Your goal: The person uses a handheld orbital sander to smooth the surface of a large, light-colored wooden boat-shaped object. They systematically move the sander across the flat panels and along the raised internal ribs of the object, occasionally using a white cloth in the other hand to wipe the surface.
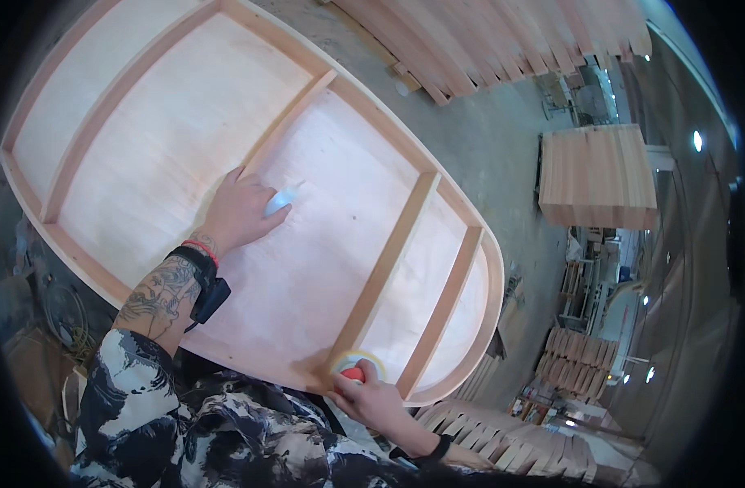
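In front of me lies a large wooden frame (397, 122) with a rounded end, a pale panel inside it and several crossbars. My left hand (241, 207) is closed around a small light-blue squeeze bottle (280, 201) with a thin tip, over the panel and beside a crossbar (287, 122). At the near edge of the frame, my right hand (371, 397) grips a round, pale disc-like thing (358, 358) with a yellowish rim and a red middle. It sits by the near end of another crossbar (386, 264); its exact kind is unclear.
Stacked wooden boards (502, 37) stand beyond the frame, with a block of stacked wood (597, 175) farther right. More curved wooden pieces (510, 443) lie at the lower right. Grey floor (478, 130) shows between the frame and the stacks.
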Tool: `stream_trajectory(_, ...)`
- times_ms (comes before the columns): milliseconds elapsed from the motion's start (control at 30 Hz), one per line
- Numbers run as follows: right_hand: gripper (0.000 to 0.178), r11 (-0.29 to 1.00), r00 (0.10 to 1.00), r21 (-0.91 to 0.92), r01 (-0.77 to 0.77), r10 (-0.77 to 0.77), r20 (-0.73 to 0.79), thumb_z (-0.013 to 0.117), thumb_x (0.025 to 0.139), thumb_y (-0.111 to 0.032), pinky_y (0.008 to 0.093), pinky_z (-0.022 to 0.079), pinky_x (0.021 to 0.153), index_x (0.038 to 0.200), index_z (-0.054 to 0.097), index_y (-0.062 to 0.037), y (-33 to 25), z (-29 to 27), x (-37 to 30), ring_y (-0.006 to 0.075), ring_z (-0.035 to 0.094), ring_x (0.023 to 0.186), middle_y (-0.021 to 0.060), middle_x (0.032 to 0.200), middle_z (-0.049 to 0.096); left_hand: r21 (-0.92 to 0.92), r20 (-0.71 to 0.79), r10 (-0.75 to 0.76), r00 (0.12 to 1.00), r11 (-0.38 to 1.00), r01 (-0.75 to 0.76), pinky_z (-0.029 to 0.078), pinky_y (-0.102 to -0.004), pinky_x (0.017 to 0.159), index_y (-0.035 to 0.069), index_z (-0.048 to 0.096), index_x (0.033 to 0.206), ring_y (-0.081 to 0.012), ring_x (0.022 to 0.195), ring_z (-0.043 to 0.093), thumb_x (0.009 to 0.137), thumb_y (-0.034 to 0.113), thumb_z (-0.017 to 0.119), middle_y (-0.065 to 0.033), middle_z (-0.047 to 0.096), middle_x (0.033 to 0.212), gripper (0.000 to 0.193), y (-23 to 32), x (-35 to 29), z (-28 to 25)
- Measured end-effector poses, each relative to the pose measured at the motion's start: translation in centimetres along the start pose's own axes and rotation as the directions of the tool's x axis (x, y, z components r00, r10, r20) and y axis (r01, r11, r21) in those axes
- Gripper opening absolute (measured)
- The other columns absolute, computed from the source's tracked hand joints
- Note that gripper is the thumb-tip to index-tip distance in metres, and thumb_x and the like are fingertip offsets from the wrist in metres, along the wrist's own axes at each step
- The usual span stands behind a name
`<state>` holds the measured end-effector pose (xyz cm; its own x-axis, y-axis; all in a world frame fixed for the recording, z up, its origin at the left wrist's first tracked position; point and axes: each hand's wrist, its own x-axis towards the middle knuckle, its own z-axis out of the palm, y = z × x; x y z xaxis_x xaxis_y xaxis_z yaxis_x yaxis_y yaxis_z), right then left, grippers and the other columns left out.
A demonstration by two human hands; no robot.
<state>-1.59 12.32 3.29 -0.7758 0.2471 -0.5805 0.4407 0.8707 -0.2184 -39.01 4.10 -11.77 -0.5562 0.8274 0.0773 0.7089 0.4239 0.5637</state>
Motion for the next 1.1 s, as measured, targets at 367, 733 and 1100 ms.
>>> stream_trajectory(367,0.022,0.992,0.986,-0.083,0.095,-0.082,0.142,0.063,0.096,-0.034,0.0505,0.060,0.063,0.110,0.066,-0.0169,3.0,-4.2,9.6,0.0407,0.072,0.085,0.0229,0.099,0.066,0.008,-0.060,0.077,0.995,0.997,-0.077,0.042,-0.0495,0.112,0.011,0.075,0.094,-0.0268,0.096,0.067,0.093,0.031,0.071,-0.0063,0.072,0.089,0.021,-0.1,-0.7,0.0)
stream_trajectory(733,0.040,0.993,0.962,-0.062,-0.103,0.084,-0.259,0.065,0.092,-0.041,0.0485,0.056,0.092,0.119,0.072,-0.0123,15.6,-20.5,28.3,0.0406,0.071,0.102,0.0243,0.102,0.073,0.091,-0.012,0.036,0.999,0.995,-0.035,0.042,-0.0520,0.112,0.013,0.075,0.090,-0.0226,0.097,0.067,0.090,0.036,0.074,-0.0038,0.072,0.088,0.023,-0.9,-0.9,-0.9)
stream_trajectory(1100,0.052,0.986,0.923,0.161,-0.041,0.099,-0.372,0.084,0.079,-0.034,0.0466,0.060,0.086,0.127,0.069,-0.0229,15.1,-10.4,16.3,0.0441,0.069,0.103,0.0225,0.131,0.056,0.029,0.032,0.178,0.984,0.983,-0.179,0.047,-0.0543,0.108,0.009,0.071,0.108,-0.0251,0.102,0.066,0.086,0.028,0.077,-0.0076,0.071,0.101,0.030,2.1,-0.4,0.2)
